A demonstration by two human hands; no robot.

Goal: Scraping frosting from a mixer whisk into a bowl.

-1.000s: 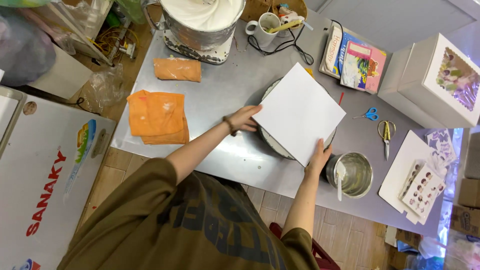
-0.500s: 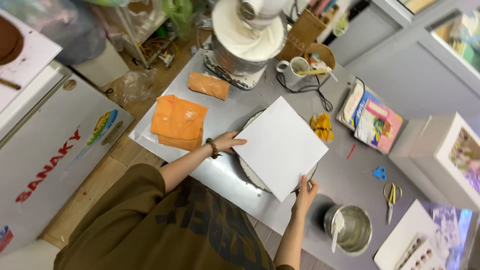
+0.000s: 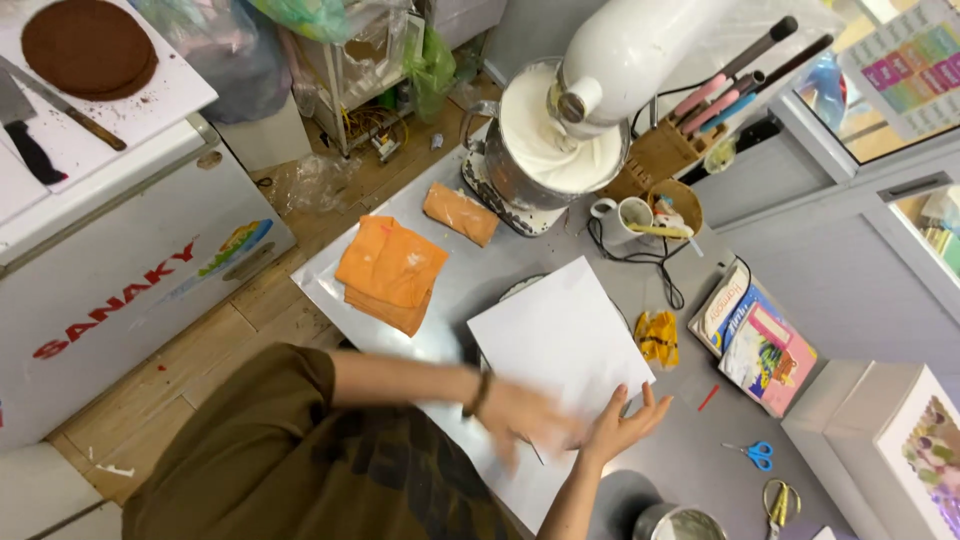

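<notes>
On the grey metal worktop [image 3: 700, 440], centre of the head view, a white square board [image 3: 560, 350] lies flat over a round turntable [image 3: 520, 288], of which only a dark curved rim shows at the board's upper-left edge. Both hands rest at the board's near edge: the left hand [image 3: 525, 418], motion-blurred, lies palm-down on the board, and the right hand [image 3: 620, 425] lies beside it with fingers spread and flat; neither is clenched or grips anything. Judged from this layout, the board is already seated on the turntable and is being pressed or smoothed into place; nothing yet stands on it. Behind the board, a stand mixer [image 3: 620, 50] sits with its bowl of white cream [image 3: 550, 140] full, and folded orange cloths [image 3: 392, 270] lie to the left. A chocolate cake layer [image 3: 88, 48] waits on a white board atop the chest freezer [image 3: 130, 270], beside a long knife [image 3: 60, 100]. Blue scissors [image 3: 750, 455] and a coloured booklet [image 3: 755, 345] lie to the right. Hidden or unclear: the turntable's top, whether the left fingers curl, what is in the mug [image 3: 628, 218], and the metal bowl [image 3: 680, 522] cut off by the lower frame edge
</notes>
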